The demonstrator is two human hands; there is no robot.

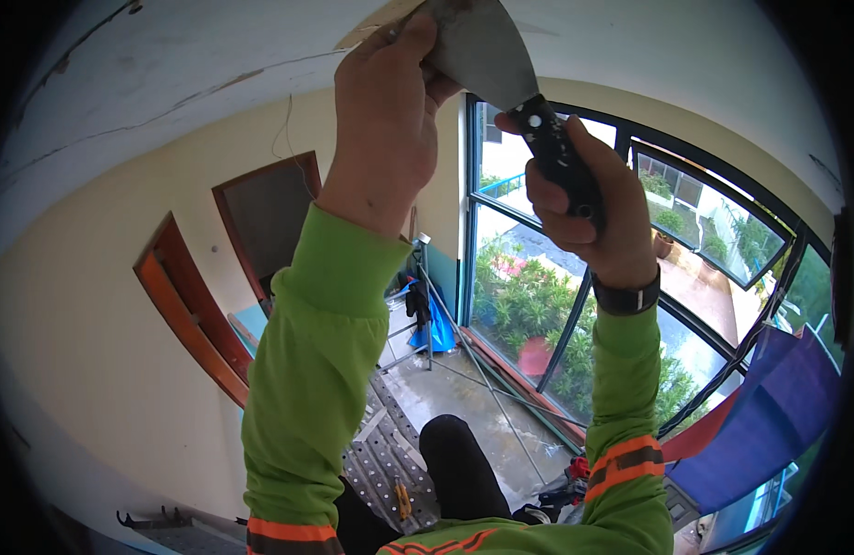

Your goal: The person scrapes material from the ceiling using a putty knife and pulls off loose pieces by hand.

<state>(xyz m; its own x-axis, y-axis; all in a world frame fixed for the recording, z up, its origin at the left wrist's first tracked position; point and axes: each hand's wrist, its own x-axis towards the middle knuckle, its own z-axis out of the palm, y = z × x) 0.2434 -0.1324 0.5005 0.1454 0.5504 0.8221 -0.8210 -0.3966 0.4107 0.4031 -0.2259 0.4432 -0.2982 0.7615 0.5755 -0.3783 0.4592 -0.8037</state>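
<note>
My right hand (593,199) is wrapped round the black handle of a putty knife (487,55), raised high against the ceiling at the top of the head view. Its wide grey metal blade points up and to the left, and pale specks mark the handle. My left hand (390,120) is closed at the blade's left edge, thumb in front and fingertips partly behind the metal. Whether anything else is between those fingers is hidden. Behind the left hand, a tan patch (364,35) shows on the white ceiling (205,42).
Cracks run across the ceiling at left. Below me lies a perforated metal platform (376,462) with a yellow-handled tool (403,499) on it. Large dark-framed windows (538,250) stand at right, near a blue-purple sheet (769,416). Metal poles (473,365) and an orange-brown door (191,305) are farther off.
</note>
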